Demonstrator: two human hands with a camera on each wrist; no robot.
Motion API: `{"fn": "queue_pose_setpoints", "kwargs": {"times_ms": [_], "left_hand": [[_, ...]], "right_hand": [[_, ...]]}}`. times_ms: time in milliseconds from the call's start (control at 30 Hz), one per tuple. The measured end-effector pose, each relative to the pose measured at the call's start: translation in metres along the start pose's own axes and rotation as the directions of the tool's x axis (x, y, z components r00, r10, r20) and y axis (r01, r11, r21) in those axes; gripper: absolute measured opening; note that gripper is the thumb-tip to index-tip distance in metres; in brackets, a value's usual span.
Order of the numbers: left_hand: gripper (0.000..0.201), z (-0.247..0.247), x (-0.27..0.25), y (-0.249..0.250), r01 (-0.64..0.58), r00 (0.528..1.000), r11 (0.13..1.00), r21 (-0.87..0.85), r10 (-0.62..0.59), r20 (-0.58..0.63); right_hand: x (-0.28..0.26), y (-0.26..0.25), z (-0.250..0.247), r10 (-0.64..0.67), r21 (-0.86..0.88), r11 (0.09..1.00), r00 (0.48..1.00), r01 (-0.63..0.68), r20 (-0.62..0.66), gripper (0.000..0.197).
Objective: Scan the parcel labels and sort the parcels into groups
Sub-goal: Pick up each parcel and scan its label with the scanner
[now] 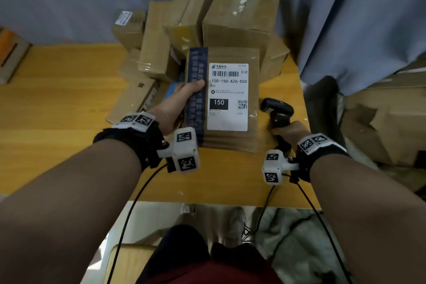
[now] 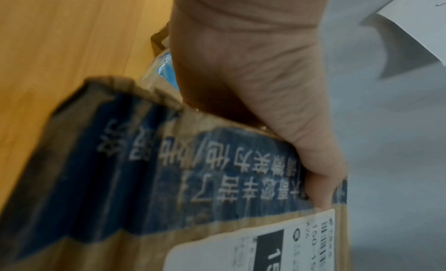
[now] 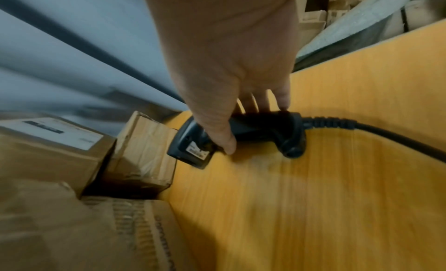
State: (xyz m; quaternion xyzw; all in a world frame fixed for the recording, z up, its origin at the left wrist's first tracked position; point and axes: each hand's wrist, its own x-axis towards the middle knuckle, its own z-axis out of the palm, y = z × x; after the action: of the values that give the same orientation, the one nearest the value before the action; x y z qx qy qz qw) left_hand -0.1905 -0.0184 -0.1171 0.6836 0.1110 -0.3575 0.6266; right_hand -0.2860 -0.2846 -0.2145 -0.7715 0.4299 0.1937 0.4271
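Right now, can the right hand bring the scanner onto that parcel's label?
Probably yes. The right hand already grips the scanner just beside the parcel, which the left hand holds with its label face up and uncovered.

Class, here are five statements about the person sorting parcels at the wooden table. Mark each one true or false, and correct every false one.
1. The left hand holds a parcel with its label facing the head camera. True.
2. The label's black box reads 250. False: it reads 150.
3. The right hand holds the scanner. True.
4. The scanner is cordless. False: a black cable leaves its handle in the right wrist view.
5. The held parcel has red tape along its edge. False: the blue tape bears white characters.
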Motion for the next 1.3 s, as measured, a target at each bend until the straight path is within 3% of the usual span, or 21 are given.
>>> {"fn": "queue_pose_setpoints", "kwargs": {"times_ms": [167, 300, 400, 533, 633, 767, 900, 1067, 1300], "left_hand": [[0.075, 0.001, 0.0, 0.001, 0.009, 1.0, 1.0, 0.002, -0.01, 0.025], [0.081, 0.002, -0.005, 0.003, 0.006, 1.0, 1.0, -0.014, -0.006, 0.016], [0.094, 0.007, -0.013, 0.005, -0.008, 1.0, 1.0, 0.016, 0.009, -0.02], [0.061, 0.014, -0.021, 0.012, -0.04, 0.997, 0.998, 0.049, 0.043, -0.063], [0.051, 0.015, -0.031, 0.023, -0.079, 0.995, 0.996, 0.046, 0.081, -0.05], [0.053, 0.004, -0.046, 0.046, -0.149, 0.988, 0.988, 0.042, 0.15, -0.025], [0.041, -0.016, -0.058, 0.069, -0.288, 0.956, 0.956, 0.052, 0.29, -0.05], [0.053, -0.054, -0.063, 0.095, -0.367, 0.922, 0.929, 0.05, 0.371, -0.114], [0.071, -0.119, -0.056, 0.115, -0.403, 0.892, 0.914, 0.041, 0.402, -0.208]], "right_hand": [[0.005, 0.003, 0.007, 0.017, 0.05, 0.999, 0.999, -0.015, -0.05, 0.033], [-0.003, -0.006, -0.001, 0.003, 0.21, 0.978, 0.997, 0.014, -0.082, 0.047], [-0.015, -0.017, -0.015, -0.045, 0.343, 0.935, 0.989, 0.092, -0.143, 0.036], [-0.041, -0.03, -0.034, -0.147, 0.492, 0.832, 0.957, 0.257, -0.25, 0.019], [-0.062, -0.041, -0.049, -0.241, 0.542, 0.751, 0.92, 0.378, -0.309, 0.006], [-0.094, -0.076, -0.071, -0.381, 0.567, 0.636, 0.852, 0.524, -0.36, 0.006], [-0.127, -0.126, -0.081, -0.537, 0.536, 0.557, 0.768, 0.634, -0.35, 0.005], [-0.159, -0.193, -0.074, -0.625, 0.459, 0.556, 0.713, 0.692, -0.317, 0.006], [-0.193, -0.27, -0.018, -0.716, 0.424, 0.552, 0.669, 0.718, -0.2, 0.025]]}}
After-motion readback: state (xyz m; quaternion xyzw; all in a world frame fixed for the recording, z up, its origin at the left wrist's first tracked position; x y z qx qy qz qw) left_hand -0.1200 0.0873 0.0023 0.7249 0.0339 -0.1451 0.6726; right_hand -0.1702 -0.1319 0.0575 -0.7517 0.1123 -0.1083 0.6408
